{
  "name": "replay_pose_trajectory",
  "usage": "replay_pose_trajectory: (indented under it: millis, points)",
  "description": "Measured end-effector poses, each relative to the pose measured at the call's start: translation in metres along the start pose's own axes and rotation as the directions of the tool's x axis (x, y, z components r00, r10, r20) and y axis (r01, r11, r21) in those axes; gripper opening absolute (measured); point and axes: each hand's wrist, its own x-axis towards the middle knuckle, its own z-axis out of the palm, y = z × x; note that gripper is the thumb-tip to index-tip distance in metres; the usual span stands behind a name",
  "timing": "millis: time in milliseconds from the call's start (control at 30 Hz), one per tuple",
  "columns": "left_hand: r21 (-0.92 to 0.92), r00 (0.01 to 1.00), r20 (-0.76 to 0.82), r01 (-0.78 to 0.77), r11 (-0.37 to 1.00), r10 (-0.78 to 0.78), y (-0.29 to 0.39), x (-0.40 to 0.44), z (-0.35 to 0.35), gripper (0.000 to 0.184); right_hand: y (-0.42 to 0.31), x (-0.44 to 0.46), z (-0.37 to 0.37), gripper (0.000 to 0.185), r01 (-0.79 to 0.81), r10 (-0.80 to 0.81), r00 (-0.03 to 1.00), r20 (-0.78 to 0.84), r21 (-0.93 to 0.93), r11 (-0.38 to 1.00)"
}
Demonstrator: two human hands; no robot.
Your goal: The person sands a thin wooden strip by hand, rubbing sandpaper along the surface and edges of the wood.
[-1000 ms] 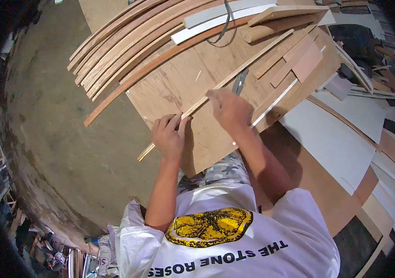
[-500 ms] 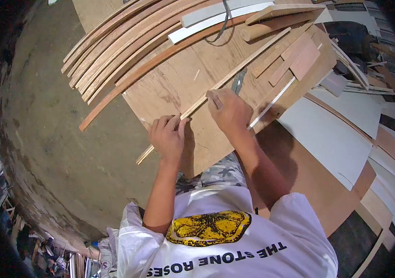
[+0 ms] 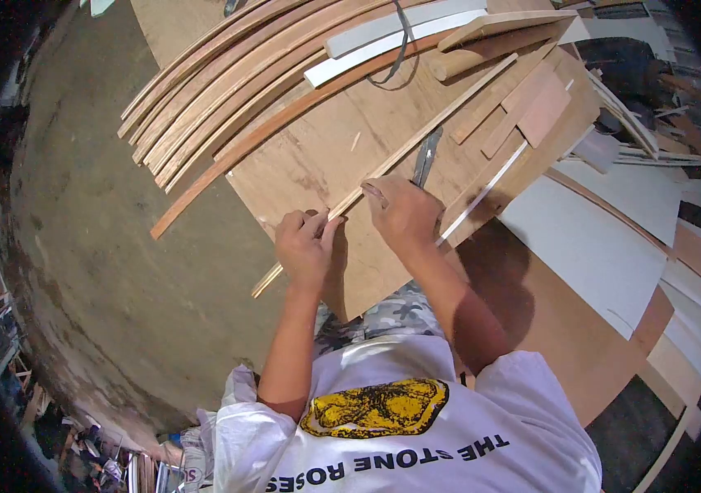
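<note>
A long, narrow pale wooden strip (image 3: 424, 136) runs diagonally across the plywood board (image 3: 284, 177) and pokes out past its near left edge. My left hand (image 3: 303, 248) pinches this strip between thumb and fingers near its lower end. Further up, my right hand (image 3: 406, 215) is closed at the strip, thumb and curled fingers pressed together on it. Whether something small is also in those fingers is hidden. Just beyond the right hand, a dark grey tool (image 3: 427, 156), like a utility knife, lies on the plywood.
Several curved wooden strips (image 3: 227, 90) lie stacked at the far left of the board. White and grey strips (image 3: 399, 45) rest beside them, under a dark strap (image 3: 406, 33). Wood offcuts (image 3: 523, 107) lie at right. White panels (image 3: 588, 238) and scraps surround the board's right side.
The whole view shifts slightly down and right. My right hand has slid a little down the strip toward my left hand, which keeps its pinch.
</note>
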Motion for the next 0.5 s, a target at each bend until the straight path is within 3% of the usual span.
replay_pose_trajectory:
  millis: [100, 200, 300, 400, 500]
  points:
    - [-0.001, 1.0, 0.011, 0.025, 1.0, -0.025, 0.003, 0.0, -0.003, 0.027, 0.017, 0.017, 0.0, 0.025, 0.006, -0.001, 0.999, 0.047, -0.11, 0.994]
    - [-0.016, 0.999, -0.032, -0.01, 1.0, 0.009, -0.002, -0.002, 0.0, 0.027, 0.019, 0.03, -0.009, 0.025, -0.181, 0.179, 0.983, -0.043, -0.053, 0.982]
    - [0.014, 0.997, -0.061, -0.038, 0.999, 0.039, -0.002, -0.002, 0.004, 0.028, 0.001, 0.005, 0.001, 0.026, 0.017, -0.016, 0.999, -0.033, 0.037, 0.999]
    - [0.001, 1.0, -0.021, -0.013, 1.0, 0.013, -0.001, -0.003, 0.001, 0.028, -0.012, 0.007, -0.016, 0.027, -0.069, 0.075, 0.986, 0.147, -0.044, 0.997]
    - [0.039, 0.999, -0.026, -0.039, 0.998, 0.04, -0.001, -0.002, -0.002, 0.028, 0.022, 0.037, -0.007, 0.026, -0.149, 0.149, 0.989, -0.011, -0.145, 0.978]
